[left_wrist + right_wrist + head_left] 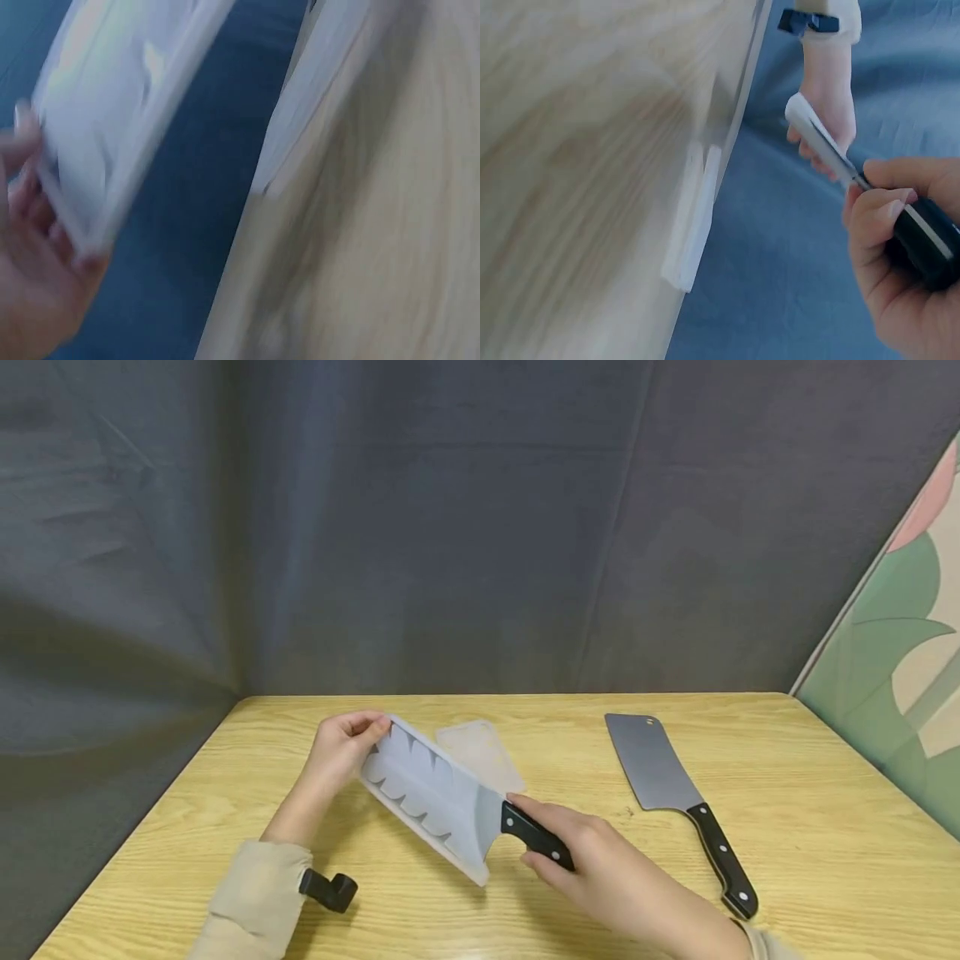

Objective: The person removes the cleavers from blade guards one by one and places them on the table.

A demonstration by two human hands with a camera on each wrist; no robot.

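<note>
A cleaver (480, 814) sheathed in a translucent white blade cover (423, 793) is held above the wooden table (810, 827) between both hands. The right hand (592, 864) is curled round the black handle (536, 837), with the thumb laid along its upper side and the fingers (874, 217) wrapped beneath; the forearm enters from the lower right, and the wrist is bent slightly inward. The left hand (345, 747) grips the far end of the blade cover, its fingers (30, 202) folded over the top edge and the thumb below, as the left wrist view shows despite blur. The left forearm, in a beige sleeve (255, 902), rises from the lower left, with a small black clip-like device (328, 890) strapped at the wrist. The covered blade is tilted, its far end being raised toward the left fingers and its handle end lowered toward the right fingers.

Just beyond the blade, between the two sets of fingers, a second translucent cover (480, 756) lies flat on the table. A second, bare cleaver (675, 802) lies well to the right of the right fingers, its blade pointing away and its black handle nearer the person. A dark grey cloth backdrop (450, 527) hangs behind the table, and a painted panel (907, 668) leans at the far right.
</note>
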